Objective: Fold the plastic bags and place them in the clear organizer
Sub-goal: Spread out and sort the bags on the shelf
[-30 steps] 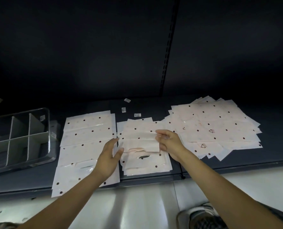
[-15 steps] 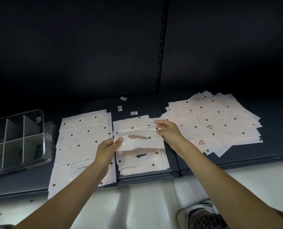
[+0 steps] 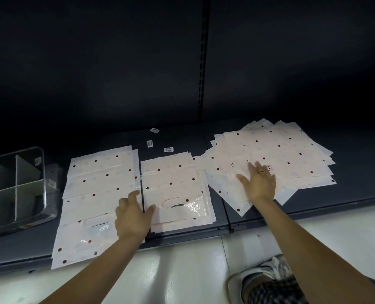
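The right hand (image 3: 258,183) has left the middle stack (image 3: 173,185) and now lies with its fingers spread flat on the loose pile of bags (image 3: 274,156) at the right, probably to take the next one. The left hand (image 3: 131,216) rests between the left stack (image 3: 98,194) and the middle one, fingers relaxed, holding nothing. The bags are thin, glossy, pale plastic with dark dots and cut-out handles. The clear organizer (image 3: 39,172), with dividers, waits at the far left of the shelf (image 3: 313,200).
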{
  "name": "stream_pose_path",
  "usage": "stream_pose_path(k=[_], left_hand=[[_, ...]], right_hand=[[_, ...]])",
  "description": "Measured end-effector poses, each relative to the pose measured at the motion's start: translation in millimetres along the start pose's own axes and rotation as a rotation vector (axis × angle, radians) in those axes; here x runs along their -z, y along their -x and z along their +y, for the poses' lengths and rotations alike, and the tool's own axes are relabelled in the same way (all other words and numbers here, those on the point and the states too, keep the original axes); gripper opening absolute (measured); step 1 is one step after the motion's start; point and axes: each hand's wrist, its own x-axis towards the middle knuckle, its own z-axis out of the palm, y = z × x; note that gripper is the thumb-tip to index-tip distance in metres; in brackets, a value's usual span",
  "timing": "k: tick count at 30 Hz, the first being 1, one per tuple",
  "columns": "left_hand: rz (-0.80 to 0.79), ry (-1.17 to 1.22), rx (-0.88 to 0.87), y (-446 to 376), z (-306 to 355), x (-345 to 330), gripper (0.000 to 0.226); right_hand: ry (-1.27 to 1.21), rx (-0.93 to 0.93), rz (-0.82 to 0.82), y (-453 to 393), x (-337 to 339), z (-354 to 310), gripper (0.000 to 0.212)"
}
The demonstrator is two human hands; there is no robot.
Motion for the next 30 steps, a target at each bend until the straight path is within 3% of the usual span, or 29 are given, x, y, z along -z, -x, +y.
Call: stream_pose_path(k=[3,5,9,11,14,18,21,24,26,30], left_hand=[[0.011,0.029,-0.07,1,-2,2,0.046],[-0.033,0.09,-0.143,2,-3,2,0.039],[-0.103,0.185,-0.264,7,1,5,0.026],[-0.17,0.318,-0.239,6,9,8,0.021],[-0.315,0.596,-0.091,2,20,17,0.018],[-0.383,0.869,0.092,-12,29,32,0.028],[-0.379,0.98,0.272,-29,26,42,0.036],[-0.274,1.014,0.421,-35,11,46,0.023],[-0.187,1.041,0.494,-36,-3,46,0.028],[-0.007,1.059,0.584,-39,-35,51,0.026]], right_hand=[[-0.132,-0.003,0.196,1,-1,-3,0.036],[-0.216,-0.063,0.275,2,2,-12,0.034],[-0.409,-0.068,0.245,4,11,-35,0.036],[-0.51,-0.004,0.18,9,13,-54,0.034],[-0.578,0.186,0.04,25,10,-85,0.033],[-0.65,0.573,-0.234,58,0,-125,0.031],[-0.459,0.873,-0.383,83,-11,-142,0.03],[-0.251,1.033,-0.414,92,-19,-144,0.034],[-0.25,0.964,-0.348,86,-19,-139,0.039],[-0.292,0.532,0.004,43,-6,-101,0.05]])
